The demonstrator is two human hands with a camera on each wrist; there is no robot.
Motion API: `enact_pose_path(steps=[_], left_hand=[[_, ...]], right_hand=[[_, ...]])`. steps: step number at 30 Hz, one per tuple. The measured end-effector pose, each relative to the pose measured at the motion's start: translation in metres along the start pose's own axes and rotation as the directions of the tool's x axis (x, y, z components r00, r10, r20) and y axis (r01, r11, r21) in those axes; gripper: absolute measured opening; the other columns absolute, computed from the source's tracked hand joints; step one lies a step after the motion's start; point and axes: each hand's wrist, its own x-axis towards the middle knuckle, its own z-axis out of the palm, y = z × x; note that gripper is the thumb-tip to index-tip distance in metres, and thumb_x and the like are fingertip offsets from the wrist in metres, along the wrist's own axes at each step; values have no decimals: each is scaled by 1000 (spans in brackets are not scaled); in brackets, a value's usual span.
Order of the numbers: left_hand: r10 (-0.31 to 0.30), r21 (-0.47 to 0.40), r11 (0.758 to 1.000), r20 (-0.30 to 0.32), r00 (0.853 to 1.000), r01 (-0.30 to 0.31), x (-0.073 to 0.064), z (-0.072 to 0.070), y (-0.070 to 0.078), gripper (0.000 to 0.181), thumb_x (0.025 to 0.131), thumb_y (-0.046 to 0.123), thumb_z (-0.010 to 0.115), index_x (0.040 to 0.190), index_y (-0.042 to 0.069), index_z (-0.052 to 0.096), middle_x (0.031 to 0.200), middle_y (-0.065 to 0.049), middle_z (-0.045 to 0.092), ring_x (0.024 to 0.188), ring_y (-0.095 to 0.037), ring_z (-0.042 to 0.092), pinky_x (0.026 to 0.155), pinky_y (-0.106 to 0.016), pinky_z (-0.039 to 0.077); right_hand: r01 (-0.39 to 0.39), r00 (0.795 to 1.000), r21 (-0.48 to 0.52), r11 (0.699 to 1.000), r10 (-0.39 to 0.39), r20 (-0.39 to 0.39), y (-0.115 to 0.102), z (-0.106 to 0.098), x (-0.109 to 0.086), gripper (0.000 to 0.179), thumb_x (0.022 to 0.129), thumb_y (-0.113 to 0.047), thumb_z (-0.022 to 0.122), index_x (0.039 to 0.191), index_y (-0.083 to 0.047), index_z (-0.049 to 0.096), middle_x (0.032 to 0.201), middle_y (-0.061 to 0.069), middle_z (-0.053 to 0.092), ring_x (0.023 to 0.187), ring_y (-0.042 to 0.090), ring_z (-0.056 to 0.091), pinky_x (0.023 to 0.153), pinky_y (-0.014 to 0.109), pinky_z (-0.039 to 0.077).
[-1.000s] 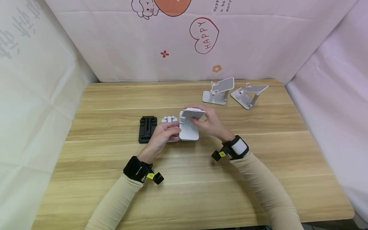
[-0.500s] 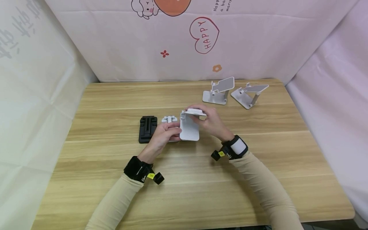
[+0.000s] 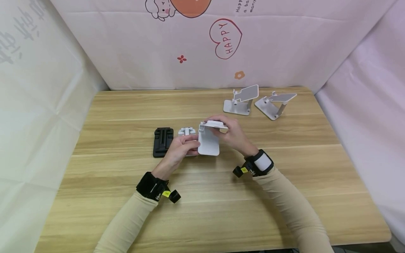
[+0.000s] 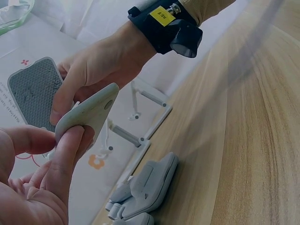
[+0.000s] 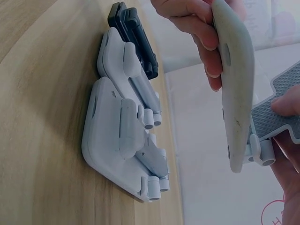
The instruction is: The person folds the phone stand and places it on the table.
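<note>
Clearly, the left hand (image 3: 179, 149) and right hand (image 3: 233, 134) pinched a white stand (image 3: 209, 143) in their fingers; a red heart (image 3: 225, 39) read "HAPPY".

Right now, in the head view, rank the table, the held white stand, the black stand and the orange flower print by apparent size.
1. Table
2. Held white stand and black stand: look alike, both partly covered, so unranked
3. Orange flower print

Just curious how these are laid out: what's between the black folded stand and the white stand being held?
In the head view, a white folded stand, partly covered by the left hand that grips the held stand.
</note>
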Motion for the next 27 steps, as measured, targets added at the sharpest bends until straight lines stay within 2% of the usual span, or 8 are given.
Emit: enact_pose_path(steps=[3,7,12,14,16,19,23,27], left_hand=[[-2,6,1000,-8,1000,2,0,1,0,42,97,2,65,137,-12,58,131,-29,65,86,-9,74,74,-22,64],[-7,9,1000,-34,999,7,0,1,-1,43,97,2,64,137,-12,58,128,-30,66,83,-9,74,74,-22,64],[-3,2,1000,-78,997,3,1,1,-2,42,97,3,65,136,-11,59,124,-30,68,79,-9,74,72,-22,64],[5,5,1000,-89,996,-4,2,1,-1,42,96,3,65,135,-11,60,123,-30,68,77,-9,74,72,-22,64],[13,10,1000,-93,996,-12,2,0,-2,41,96,3,65,134,-11,61,122,-30,69,77,-9,74,71,-23,64],[22,13,1000,-90,996,-21,2,-1,-3,40,96,3,65,134,-11,61,122,-30,69,77,-8,74,71,-23,64],[28,19,999,-92,995,-26,3,-1,-5,40,96,2,65,133,-12,61,123,-30,68,77,-8,74,71,-22,64],[28,38,999,-106,994,-24,2,-1,-6,40,96,2,65,133,-11,61,122,-29,69,78,-9,74,71,-22,64]], right_hand=[[-7,1000,1,1000,7,0,-1,-1,0,38,89,11,74,125,0,68,123,15,72,113,25,68,96,28,56],[11,999,-16,1000,-12,-41,-5,-2,-1,47,87,10,77,131,3,64,130,18,68,118,27,64,103,31,55],[126,982,-140,982,-144,-123,-18,-4,-3,50,81,6,83,127,6,64,128,22,64,122,33,58,110,34,48],[184,965,-238,954,-221,-140,-24,-5,-4,46,80,5,84,123,5,67,122,21,65,116,34,59,105,34,49],[227,948,-341,912,-287,-137,-30,-5,-5,39,82,4,84,118,4,71,116,20,67,108,34,60,96,35,50],[258,934,-469,845,-343,-104,-39,-5,-5,30,85,3,81,115,2,74,107,17,69,96,32,62,83,36,53],[252,939,-553,795,-339,-59,-46,-4,-7,25,90,3,77,115,2,74,103,15,68,91,30,62,77,36,57],[240,948,-599,764,-316,-24,-50,-3,-8,23,92,3,74,114,3,73,103,15,67,92,30,62,77,36,58]])
